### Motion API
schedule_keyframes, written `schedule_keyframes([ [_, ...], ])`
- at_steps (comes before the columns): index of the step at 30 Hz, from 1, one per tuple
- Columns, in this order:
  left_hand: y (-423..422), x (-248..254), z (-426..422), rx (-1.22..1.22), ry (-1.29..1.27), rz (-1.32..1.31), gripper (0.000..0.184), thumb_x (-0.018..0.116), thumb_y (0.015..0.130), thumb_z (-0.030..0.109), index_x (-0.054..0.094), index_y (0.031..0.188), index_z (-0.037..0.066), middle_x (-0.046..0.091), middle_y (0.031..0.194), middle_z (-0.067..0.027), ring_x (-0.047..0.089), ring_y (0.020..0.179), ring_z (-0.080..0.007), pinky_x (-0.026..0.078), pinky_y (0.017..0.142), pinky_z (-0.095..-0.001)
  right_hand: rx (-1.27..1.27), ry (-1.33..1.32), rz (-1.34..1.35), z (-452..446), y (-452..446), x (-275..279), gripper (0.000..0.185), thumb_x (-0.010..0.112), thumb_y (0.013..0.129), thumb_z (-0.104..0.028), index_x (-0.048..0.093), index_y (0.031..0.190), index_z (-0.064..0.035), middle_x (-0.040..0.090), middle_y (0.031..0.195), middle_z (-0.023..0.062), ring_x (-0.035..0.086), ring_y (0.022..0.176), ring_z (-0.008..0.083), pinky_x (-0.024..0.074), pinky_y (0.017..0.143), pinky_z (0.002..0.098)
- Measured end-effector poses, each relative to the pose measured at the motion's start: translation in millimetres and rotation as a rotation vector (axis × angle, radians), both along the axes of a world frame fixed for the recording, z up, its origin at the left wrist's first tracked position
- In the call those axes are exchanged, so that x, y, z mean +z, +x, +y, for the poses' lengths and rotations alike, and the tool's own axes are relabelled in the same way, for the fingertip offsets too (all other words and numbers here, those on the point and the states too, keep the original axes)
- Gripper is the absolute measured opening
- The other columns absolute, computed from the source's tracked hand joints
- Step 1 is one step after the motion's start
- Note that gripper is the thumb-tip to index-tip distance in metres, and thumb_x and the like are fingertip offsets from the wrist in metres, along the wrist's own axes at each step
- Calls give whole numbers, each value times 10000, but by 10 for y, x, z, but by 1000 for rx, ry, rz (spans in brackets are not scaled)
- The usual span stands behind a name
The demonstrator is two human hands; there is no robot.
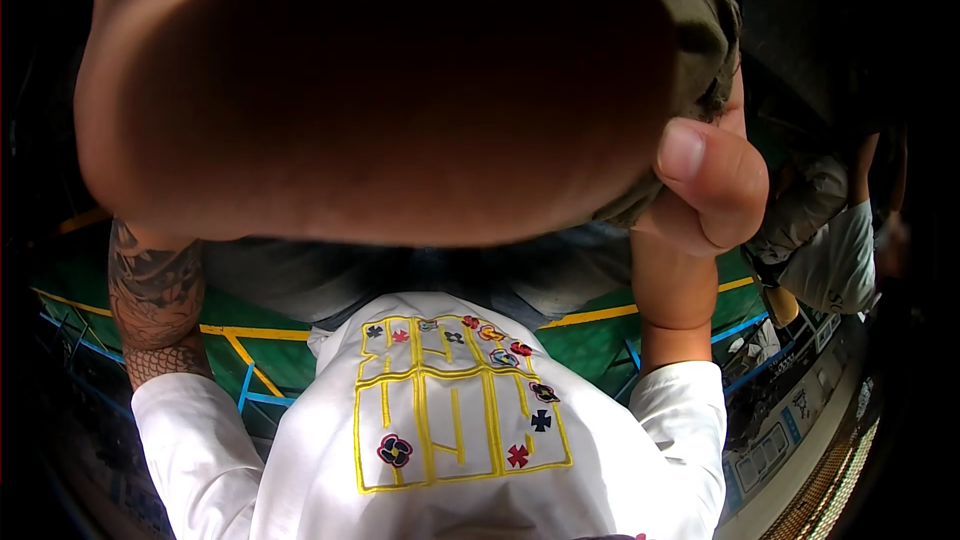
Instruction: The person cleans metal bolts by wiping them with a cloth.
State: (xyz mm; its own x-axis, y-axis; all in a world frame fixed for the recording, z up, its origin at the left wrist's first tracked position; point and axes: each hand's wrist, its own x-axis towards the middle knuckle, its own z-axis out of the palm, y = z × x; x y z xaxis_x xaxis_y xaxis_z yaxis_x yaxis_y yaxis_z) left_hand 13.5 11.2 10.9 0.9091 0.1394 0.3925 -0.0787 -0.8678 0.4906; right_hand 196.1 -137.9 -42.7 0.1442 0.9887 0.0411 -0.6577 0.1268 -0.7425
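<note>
My left hand (400, 210) is very close to the lens and fills most of the upper view. It is dark and blurred, and its fingers cannot be made out. Beyond it, my right hand (715, 180) grips a crumpled olive-green cloth (700, 30), its thumb bent over the near side and other fingers partly showing behind. Where the cloth runs behind my left hand, it is hidden, so I cannot tell whether both hands touch it.
Below are my white shirt (460, 420) with yellow embroidery and my dark trousers (300, 275). Yellow lines cross the green floor (265, 350). Another person (830, 250) in pale clothing is at the right, near a light panel (770, 455). A blue frame (265, 398) stands at the left.
</note>
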Motion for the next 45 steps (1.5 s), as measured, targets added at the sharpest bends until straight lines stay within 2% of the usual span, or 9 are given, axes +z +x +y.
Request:
schedule_keyframes([
  [4,129,-51,-103,-6,7,-12,326,702,759,272,605,863,-21,556,635,-87,491,484,-212,358,446,-312,66,-27,50,26,66,83,800,524,624,-222,333,1362,21,500,1252,177,487,1156,298,363,1022,374],
  [9,120,-61,-89,-21,7,-4,329,703,758,275,606,864,-21,556,635,-87,490,482,-210,356,444,-312,-108,-94,15,-16,-4,100,805,528,617,-240,342,1357,17,493,1261,173,487,1156,300,360,1024,373],
  [26,92,-37,-58,-69,34,44,340,705,755,284,606,866,-22,557,635,-86,486,477,-206,352,439,-311,49,73,49,24,30,80,830,539,632,-192,261,1391,-5,489,1251,185,490,1149,319,373,1012,402],
  [29,75,-26,-56,-76,33,49,342,705,754,285,607,867,-23,557,634,-86,485,476,-205,351,439,-311,27,68,-13,-3,29,98,836,541,634,-183,247,1396,-9,489,1250,187,491,1147,322,375,1010,407],
  [31,82,-24,-34,-79,34,52,344,705,754,286,607,867,-23,557,634,-86,485,475,-204,350,438,-311,-28,-49,-155,-14,29,107,839,542,636,-174,235,1400,-11,492,1244,187,495,1141,321,378,1008,406],
  [34,60,-19,-42,-87,35,60,346,706,753,288,607,867,-23,558,634,-86,484,474,-203,350,437,-311,-249,-418,-425,67,-170,344,841,548,633,-179,243,1397,-8,497,1237,183,504,1133,306,377,1012,391],
  [35,64,-11,-29,-87,35,58,346,706,753,289,607,867,-23,558,634,-86,484,473,-203,349,437,-311,-259,-435,-414,87,-181,359,842,549,632,-179,243,1397,-8,498,1235,183,504,1132,305,377,1012,390],
  [45,59,-12,-11,-99,33,71,353,707,751,294,607,869,-24,558,634,-85,481,470,-200,347,434,-310,-107,-184,-251,15,-24,176,852,557,618,-177,252,1395,-10,507,1222,177,512,1124,298,382,1011,383],
])
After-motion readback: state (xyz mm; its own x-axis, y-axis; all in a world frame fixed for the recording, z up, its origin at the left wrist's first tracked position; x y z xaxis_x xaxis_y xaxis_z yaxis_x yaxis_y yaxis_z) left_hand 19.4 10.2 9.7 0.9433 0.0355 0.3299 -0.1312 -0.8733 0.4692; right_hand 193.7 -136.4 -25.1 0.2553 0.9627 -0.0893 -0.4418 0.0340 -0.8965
